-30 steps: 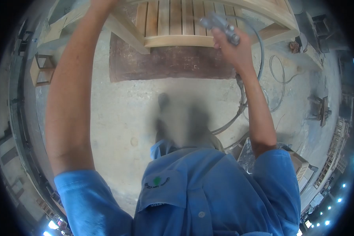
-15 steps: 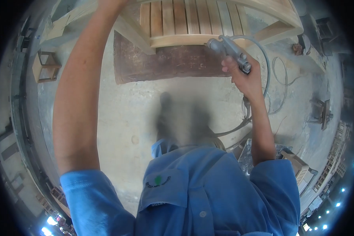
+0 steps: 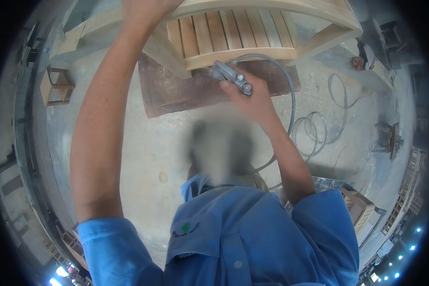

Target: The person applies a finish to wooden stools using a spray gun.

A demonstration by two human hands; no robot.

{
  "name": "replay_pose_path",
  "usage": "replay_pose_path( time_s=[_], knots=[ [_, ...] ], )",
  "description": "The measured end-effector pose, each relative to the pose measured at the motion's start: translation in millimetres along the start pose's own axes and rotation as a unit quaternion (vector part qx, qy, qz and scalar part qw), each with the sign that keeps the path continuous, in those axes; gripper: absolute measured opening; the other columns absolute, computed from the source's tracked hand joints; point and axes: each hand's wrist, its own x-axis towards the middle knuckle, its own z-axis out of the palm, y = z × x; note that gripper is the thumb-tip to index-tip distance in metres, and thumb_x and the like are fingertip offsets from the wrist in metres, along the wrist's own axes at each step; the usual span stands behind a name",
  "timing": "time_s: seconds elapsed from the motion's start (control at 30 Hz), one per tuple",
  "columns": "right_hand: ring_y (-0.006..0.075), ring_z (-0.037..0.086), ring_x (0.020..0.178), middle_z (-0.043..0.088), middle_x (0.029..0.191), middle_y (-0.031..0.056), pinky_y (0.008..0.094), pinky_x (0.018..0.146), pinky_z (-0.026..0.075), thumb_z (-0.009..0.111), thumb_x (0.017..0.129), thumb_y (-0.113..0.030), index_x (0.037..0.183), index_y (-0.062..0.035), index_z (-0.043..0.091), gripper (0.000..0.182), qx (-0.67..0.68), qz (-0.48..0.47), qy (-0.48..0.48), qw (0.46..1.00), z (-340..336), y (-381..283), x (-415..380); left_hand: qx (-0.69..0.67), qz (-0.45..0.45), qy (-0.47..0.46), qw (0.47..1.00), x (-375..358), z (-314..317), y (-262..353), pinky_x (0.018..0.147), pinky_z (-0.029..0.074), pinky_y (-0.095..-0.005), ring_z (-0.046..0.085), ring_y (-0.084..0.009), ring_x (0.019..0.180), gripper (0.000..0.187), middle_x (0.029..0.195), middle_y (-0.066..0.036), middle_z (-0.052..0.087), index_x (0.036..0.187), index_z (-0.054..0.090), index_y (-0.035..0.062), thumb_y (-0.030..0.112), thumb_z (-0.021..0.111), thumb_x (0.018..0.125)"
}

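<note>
At the top of the head view stands a pale slatted wooden piece of furniture [image 3: 243, 54]. My left hand [image 3: 150, 8] is on its frame at the upper left, cut by the image edge, with its fingers out of sight. A grey metal spray gun [image 3: 232, 76] is held in my right hand [image 3: 252, 97], fingers wrapped round it. Its front end points up and left, near the lower rail of the slats. From the gun a grey hose [image 3: 291, 90] arcs to the right and down.
Under the furniture lies a brown sheet [image 3: 171, 95] on the concrete floor. Hose loops [image 3: 319, 138] lie at the right. A small wooden stool [image 3: 59, 86] stands at the left, a dark stand [image 3: 390, 138] at the far right. Crates [image 3: 362, 209] are at the lower right.
My right hand has moved left and slightly down with the spray gun, and the hose arc has followed. My left hand shows further right, and the furniture has shifted and tilted a little in view.
</note>
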Motion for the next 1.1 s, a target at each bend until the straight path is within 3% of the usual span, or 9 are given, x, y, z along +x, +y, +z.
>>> replay_pose_path(
  time_s=[0.13,0.27,0.33,0.4,0.47,0.57,0.67,0.87,1.1],
  knots=[
    [0.0087,0.062,0.073,0.067,0.081,0.0041,0.0245,0.068,0.05,0.068,0.093,-0.024,0.107,0.0016,0.067,0.03,0.029,0.035,0.059,0.997,-39,14,-14,0.032,-0.02,-0.01,0.999,-4,-6,13,0.105,0.035,-0.054,0.052,-0.0429,0.122,0.067,0.127,-0.031,0.056,0.134,0.048,-0.0058,0.041,0.056,0.087],
    [0.0073,0.06,0.067,0.065,0.075,0.0009,0.0227,0.061,0.047,0.067,0.093,-0.025,0.099,0.001,0.067,0.027,0.012,0.097,0.103,0.99,-67,-1,-28,0.031,-0.028,-0.03,0.999,-3,-10,14,0.106,0.034,-0.0551,0.052,-0.0431,0.122,0.066,0.128,-0.031,0.055,0.135,0.047,-0.005,0.041,0.056,0.087],
    [0.0073,0.059,0.067,0.064,0.075,0.0007,0.0228,0.06,0.047,0.068,0.093,-0.025,0.101,0.001,0.067,0.027,0.008,0.054,0.087,0.995,-61,2,-28,0.036,-0.027,-0.029,0.999,-1,-10,14,0.106,0.034,-0.055,0.052,-0.0433,0.122,0.066,0.128,-0.031,0.055,0.134,0.047,-0.005,0.04,0.056,0.087],
    [0.0134,0.063,0.076,0.067,0.084,0.0065,0.0262,0.068,0.049,0.069,0.091,-0.025,0.11,0.001,0.066,0.032,0.001,0.044,0.071,0.996,-51,5,-23,0.048,-0.024,-0.018,0.998,1,-5,12,0.106,0.035,-0.0546,0.052,-0.0436,0.122,0.066,0.127,-0.031,0.055,0.135,0.047,-0.0051,0.04,0.056,0.087],
    [0.0258,0.071,0.095,0.072,0.102,0.0182,0.0329,0.083,0.052,0.071,0.088,-0.026,0.124,0.001,0.062,0.046,-0.01,0.065,0.052,0.996,-44,5,-18,0.022,-0.029,-0.019,0.999,-2,-9,16,0.106,0.035,-0.054,0.051,-0.0437,0.122,0.066,0.127,-0.031,0.055,0.135,0.047,-0.0055,0.04,0.056,0.087],
    [0.0309,0.07,0.099,0.07,0.102,0.0219,0.0338,0.084,0.052,0.072,0.086,-0.026,0.122,0.0005,0.063,0.046,-0.03,0.067,0.062,0.995,-48,-3,-19,0.02,-0.035,-0.016,0.999,-3,-10,17,0.106,0.036,-0.053,0.051,-0.0439,0.122,0.067,0.128,-0.031,0.055,0.135,0.047,-0.0059,0.04,0.056,0.088],
    [0.0322,0.07,0.097,0.071,0.101,0.0208,0.034,0.083,0.052,0.073,0.085,-0.026,0.122,-0.0021,0.064,0.044,-0.016,0.082,0.081,0.993,-53,5,-18,0.019,-0.033,-0.014,0.999,1,-1,8,0.106,0.036,-0.0526,0.051,-0.0437,0.122,0.067,0.129,-0.031,0.054,0.135,0.048,-0.0061,0.04,0.056,0.088],
    [0.035,0.069,0.095,0.071,0.097,0.0188,0.0367,0.083,0.052,0.071,0.085,-0.034,0.119,-0.0064,0.067,0.044,-0.063,0.014,0.153,0.986,-53,7,44,0.042,-0.035,-0.012,0.998,-5,-9,19,0.106,0.036,-0.0527,0.051,-0.0425,0.123,0.066,0.129,-0.031,0.055,0.134,0.049,-0.0055,0.039,0.057,0.087],
    [0.0343,0.069,0.091,0.072,0.094,0.0173,0.0375,0.082,0.052,0.071,0.085,-0.036,0.118,-0.0092,0.068,0.043,-0.086,-0.071,0.167,0.98,-63,-5,88,0.034,-0.051,-0.02,0.998,-4,-12,23,0.105,0.036,-0.0542,0.052,-0.0422,0.121,0.065,0.126,-0.03,0.057,0.134,0.05,-0.0052,0.039,0.057,0.087]
  ],
)
